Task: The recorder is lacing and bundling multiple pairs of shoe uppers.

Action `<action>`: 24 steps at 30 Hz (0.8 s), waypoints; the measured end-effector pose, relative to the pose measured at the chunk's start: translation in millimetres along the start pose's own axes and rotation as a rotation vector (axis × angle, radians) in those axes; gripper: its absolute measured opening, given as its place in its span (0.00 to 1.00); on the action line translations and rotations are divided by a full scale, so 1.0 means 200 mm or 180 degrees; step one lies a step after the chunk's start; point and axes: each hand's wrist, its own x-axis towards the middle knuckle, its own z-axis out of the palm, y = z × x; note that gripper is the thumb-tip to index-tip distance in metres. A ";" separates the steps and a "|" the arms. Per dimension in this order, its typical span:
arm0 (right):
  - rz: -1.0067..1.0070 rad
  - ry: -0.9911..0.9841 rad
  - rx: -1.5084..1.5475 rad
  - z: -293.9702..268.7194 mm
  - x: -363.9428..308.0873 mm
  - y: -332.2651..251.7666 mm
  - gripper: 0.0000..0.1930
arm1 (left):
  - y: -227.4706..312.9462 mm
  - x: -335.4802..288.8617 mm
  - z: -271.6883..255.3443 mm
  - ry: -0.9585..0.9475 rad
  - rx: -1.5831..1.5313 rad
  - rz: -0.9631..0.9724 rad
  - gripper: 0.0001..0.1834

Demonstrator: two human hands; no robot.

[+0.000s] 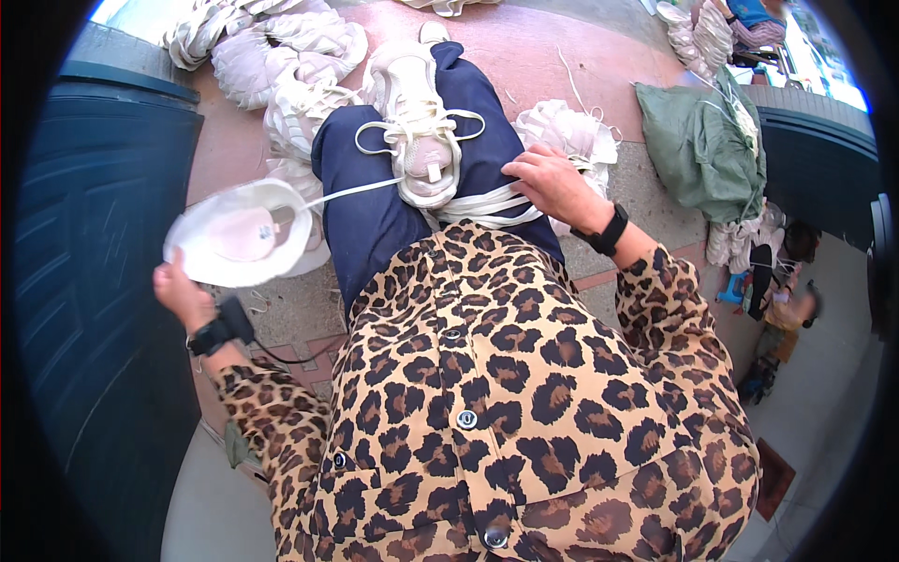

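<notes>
My left hand point(184, 292) grips the rim of a white oval shoe upper point(208, 217) with a pale pink patch inside, held out beside my left knee. A white shoelace point(354, 192) stretches from it toward my lap. Between my thighs rests a white and pink sneaker upper point(408, 103), its laces in loose loops. A bundle of white laces point(485, 206) lies across my lap. Just above its right end is my right hand point(552, 183), fingers drawn together; whatever they pinch is too small to make out.
White and pink shoe uppers are piled on the floor at the far left point(290, 56), with another heap point(567, 131) past my right knee. A green sack point(702, 150) stands at right. Dark blue doors point(103, 234) flank me. Further right, a person point(787, 314) is partly visible.
</notes>
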 end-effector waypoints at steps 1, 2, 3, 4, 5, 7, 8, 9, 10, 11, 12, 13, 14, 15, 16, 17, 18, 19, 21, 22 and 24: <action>-0.0089 -0.0208 -0.0135 0.00 0.03 0.01 0.07 | 0.19 0.01 0.00 -0.0252 -0.0925 -0.0185 0.10; -0.0105 -0.0451 -0.0266 0.01 0.05 0.02 0.07 | 0.36 0.00 0.00 -0.0421 -0.0832 0.0032 0.08; -0.0244 -0.0298 -0.0236 0.02 0.07 0.02 0.07 | 0.48 -0.04 0.02 -0.0856 -0.0952 0.0342 0.07; -0.0273 -0.0528 -0.0309 0.02 0.08 0.03 0.06 | 0.57 -0.10 0.10 -0.0797 -0.0917 0.0271 0.07; -0.0242 -0.0724 -0.0427 0.03 0.08 0.03 0.05 | 0.62 -0.15 0.16 -0.1125 -0.1196 0.0490 0.07; -0.0318 -0.0704 -0.0312 0.03 0.08 0.04 0.04 | 0.64 -0.24 0.29 -0.1453 -0.1519 0.0067 0.11; -0.0341 -0.0653 -0.0212 0.02 0.08 0.03 0.03 | 0.64 -0.27 0.33 -0.1304 -0.1458 -0.0116 0.13; -0.0305 -0.0676 -0.0142 0.00 0.07 0.02 0.02 | 0.64 -0.29 0.35 -0.1300 -0.1562 -0.0349 0.14; -0.0445 -0.0295 -0.0053 -0.02 0.07 0.01 0.01 | 0.64 -0.30 0.36 -0.1331 -0.1554 -0.0208 0.14; -0.0603 -0.0124 -0.0012 -0.06 0.07 0.00 0.01 | 0.63 -0.31 0.35 -0.1328 -0.1733 -0.0442 0.15; 0.0079 -0.0058 0.1277 -0.10 0.07 -0.02 0.00 | 0.63 -0.31 0.33 -0.1249 -0.1963 -0.0754 0.16; 0.1014 -0.0058 0.2517 -0.14 0.06 -0.05 0.01 | 0.64 -0.30 0.30 -0.1281 -0.1883 -0.0648 0.16; 0.0996 0.0117 0.3036 -0.20 0.06 -0.06 0.02 | 0.63 -0.30 0.29 -0.1342 -0.1816 -0.0620 0.16; 0.0855 0.0177 0.3762 -0.26 0.05 -0.08 0.04 | 0.64 -0.29 0.27 -0.1302 -0.1773 -0.0742 0.16; 0.0806 0.0174 0.3816 -0.33 0.03 -0.11 0.07 | 0.64 -0.29 0.26 -0.1394 -0.1726 -0.0559 0.16; 0.0787 0.0159 0.3858 -0.39 0.01 -0.13 0.09 | 0.63 -0.28 0.25 -0.1537 -0.1797 -0.0655 0.16; 0.0597 0.0260 0.4064 -0.45 0.01 -0.14 0.10 | 0.64 -0.27 0.23 -0.1691 -0.1905 -0.0767 0.16; 0.0585 0.0330 0.4236 -0.51 0.02 -0.16 0.12 | 0.64 -0.26 0.23 -0.1887 -0.2032 -0.0954 0.16; -0.0062 0.1029 0.4191 -0.59 0.04 -0.21 0.13 | 0.69 -0.25 0.21 -0.2106 -0.2521 -0.1315 0.16; -0.0410 0.1273 0.4276 -0.60 0.07 -0.26 0.15 | 0.73 -0.25 0.21 -0.2022 -0.2629 -0.1228 0.16; -0.0234 0.1425 0.3833 -0.59 0.18 -0.35 0.19 | 0.82 -0.29 0.26 -0.2104 -0.2567 -0.0820 0.14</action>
